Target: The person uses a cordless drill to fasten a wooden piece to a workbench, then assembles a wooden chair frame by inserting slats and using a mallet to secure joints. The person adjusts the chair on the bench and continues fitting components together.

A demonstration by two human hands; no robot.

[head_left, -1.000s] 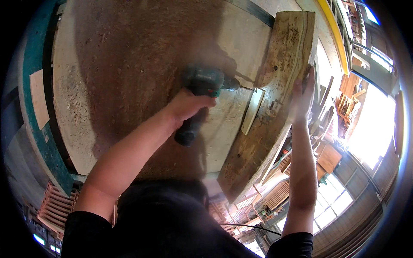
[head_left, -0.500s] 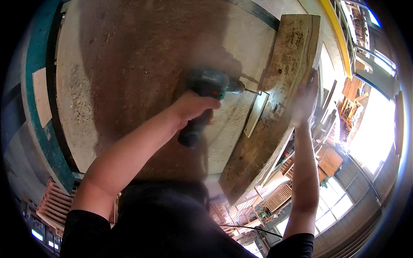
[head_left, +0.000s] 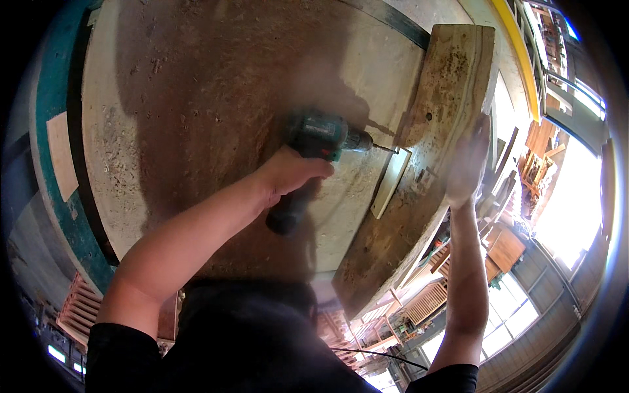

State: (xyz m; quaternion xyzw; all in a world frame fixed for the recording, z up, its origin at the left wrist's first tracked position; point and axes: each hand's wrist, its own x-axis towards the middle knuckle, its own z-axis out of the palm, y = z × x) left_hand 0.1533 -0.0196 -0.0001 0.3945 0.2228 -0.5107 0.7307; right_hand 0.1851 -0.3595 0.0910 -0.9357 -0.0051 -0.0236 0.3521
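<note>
My left hand (head_left: pixel 292 172) is wrapped round the grip of a dark cordless drill (head_left: pixel 318 131) with green and red parts. The thin drill bit (head_left: pixel 384 148) points right, its tip at the upper end of a small pale wooden strip (head_left: pixel 392 185). That strip lies against the near side of a thick, stained wooden plank (head_left: pixel 447 92). On the plank's right side, my right hand (head_left: pixel 468 164) lies flat along the edge with fingers stretched out, somewhat blurred. Whether the bit has entered the wood is too small to tell.
Beneath the drill is a worn, dusty board surface (head_left: pixel 216 98) with a green border (head_left: pixel 56 85) at left. A thin wood piece (head_left: pixel 62 157) lies on that border. A yellow rail (head_left: pixel 517 52) runs at upper right. Slatted wooden pieces (head_left: pixel 426 302) stand below the plank.
The whole view has shifted slightly. The drill's base has swung a little to the lower left, while its bit stays at the strip's upper end. Both hands keep their places.
</note>
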